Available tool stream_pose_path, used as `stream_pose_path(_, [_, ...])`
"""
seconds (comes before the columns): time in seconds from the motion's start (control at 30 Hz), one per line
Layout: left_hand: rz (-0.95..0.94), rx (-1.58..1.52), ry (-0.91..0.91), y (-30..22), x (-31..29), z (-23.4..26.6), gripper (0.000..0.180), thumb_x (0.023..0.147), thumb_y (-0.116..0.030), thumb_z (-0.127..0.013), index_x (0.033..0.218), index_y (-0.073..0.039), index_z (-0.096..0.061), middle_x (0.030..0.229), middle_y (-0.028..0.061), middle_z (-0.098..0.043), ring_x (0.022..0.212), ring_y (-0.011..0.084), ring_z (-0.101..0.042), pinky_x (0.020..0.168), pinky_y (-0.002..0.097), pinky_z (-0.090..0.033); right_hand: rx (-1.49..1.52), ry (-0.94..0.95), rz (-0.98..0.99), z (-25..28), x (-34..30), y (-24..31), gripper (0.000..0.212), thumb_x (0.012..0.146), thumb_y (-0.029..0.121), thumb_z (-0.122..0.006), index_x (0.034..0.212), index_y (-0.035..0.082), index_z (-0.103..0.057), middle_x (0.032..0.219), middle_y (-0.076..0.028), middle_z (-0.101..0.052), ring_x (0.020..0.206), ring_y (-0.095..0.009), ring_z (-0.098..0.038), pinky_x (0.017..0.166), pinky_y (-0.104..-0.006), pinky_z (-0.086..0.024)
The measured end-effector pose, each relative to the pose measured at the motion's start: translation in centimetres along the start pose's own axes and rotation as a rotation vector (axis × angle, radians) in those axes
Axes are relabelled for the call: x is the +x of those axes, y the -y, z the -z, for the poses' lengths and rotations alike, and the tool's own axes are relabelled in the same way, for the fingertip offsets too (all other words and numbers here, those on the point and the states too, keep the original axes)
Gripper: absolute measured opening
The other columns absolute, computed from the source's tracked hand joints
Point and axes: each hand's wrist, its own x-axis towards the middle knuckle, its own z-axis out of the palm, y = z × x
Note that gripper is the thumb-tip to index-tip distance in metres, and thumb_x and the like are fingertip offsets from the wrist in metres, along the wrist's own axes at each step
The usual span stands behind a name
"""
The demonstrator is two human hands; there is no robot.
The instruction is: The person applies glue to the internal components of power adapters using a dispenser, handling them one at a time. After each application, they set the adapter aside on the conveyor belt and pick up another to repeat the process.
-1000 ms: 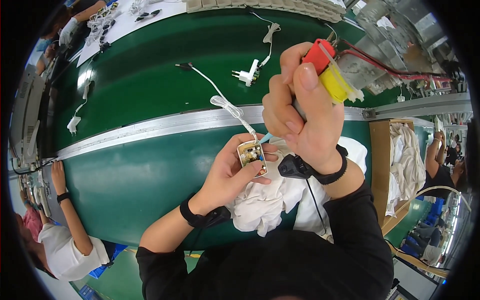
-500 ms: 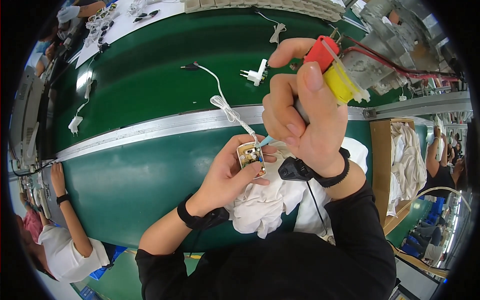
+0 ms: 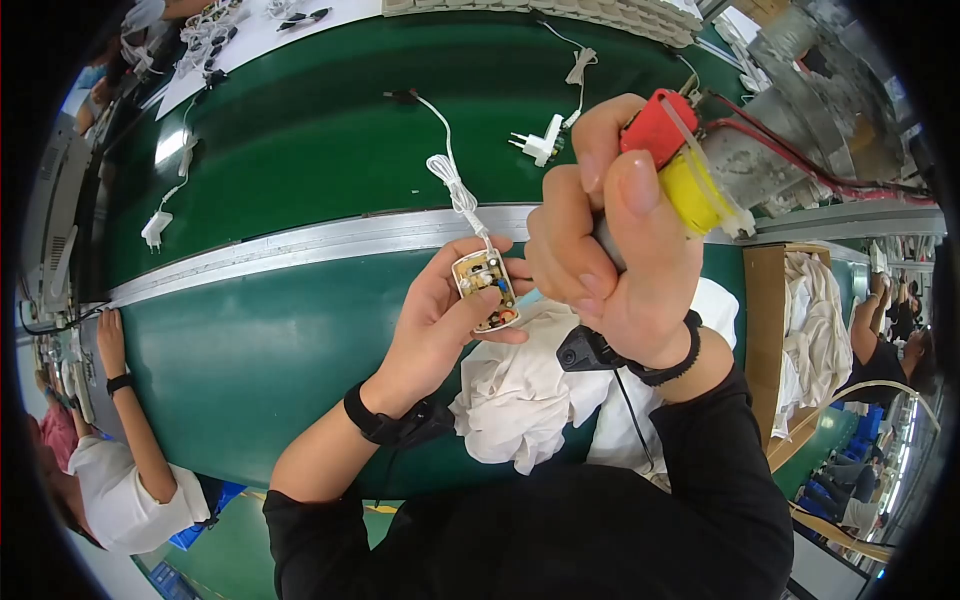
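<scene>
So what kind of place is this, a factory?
Most likely a factory assembly line. A long green conveyor belt carries white plugs with cords, other workers sit alongside, and the left hand holds a small circuit board.

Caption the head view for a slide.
Left hand holds a small circuit board; right hand grips a red-and-yellow-handled tool.

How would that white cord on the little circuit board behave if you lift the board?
Probably floppy: the white cord snakes loosely across the green belt. Likely light, trailing behind the circuit board pinched in the left hand. Its bundled loop might snag.
</scene>
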Motion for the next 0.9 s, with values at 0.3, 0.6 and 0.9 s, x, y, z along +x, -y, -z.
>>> stream_pose_path(0.3, [-0.017, -0.007, 0.024, -0.1, 0.2, 0.0, 0.037, 0.090, -0.001, -0.042, 0.127, -0.003, -0.037, 0.117, 0.0133, -0.053, 0.110, 0.0211, -0.054, 0.077, 0.0337, -0.057, -0.039, 0.127, 0.022, 1.1, 0.1, -0.1, 0.036, 0.092, 0.047, -0.044, 0.094, 0.012, -0.036, 0.046, 0.001, -0.033, 0.035, -0.007, -0.028, 0.036, -0.0221, -0.022])
stream_pose_path(0.6, [0.009, -0.118, 0.092, 0.0, 0.1, 0.0, 0.040, 0.092, -0.007, -0.042, 0.131, -0.003, -0.033, 0.123, 0.0128, -0.048, 0.112, 0.0218, -0.052, 0.086, 0.0392, -0.053, -0.031, 0.044, -0.050, 0.0, -0.6, 0.5, 0.041, 0.092, 0.048, -0.043, 0.104, 0.009, -0.038, 0.046, 0.001, -0.033, 0.035, -0.008, -0.028, 0.036, -0.0228, -0.024])
stream_pose_path(0.9, [0.026, -0.220, 0.161, 0.1, -0.1, -0.2, 0.042, 0.094, -0.009, -0.040, 0.134, -0.004, -0.029, 0.130, 0.0112, -0.042, 0.117, 0.0226, -0.048, 0.094, 0.0454, -0.047, -0.050, 0.109, 0.049, 0.5, -0.3, -0.7, 0.037, 0.091, 0.047, -0.046, 0.092, 0.012, -0.035, 0.046, 0.001, -0.033, 0.035, -0.007, -0.028, 0.036, -0.0226, -0.025])
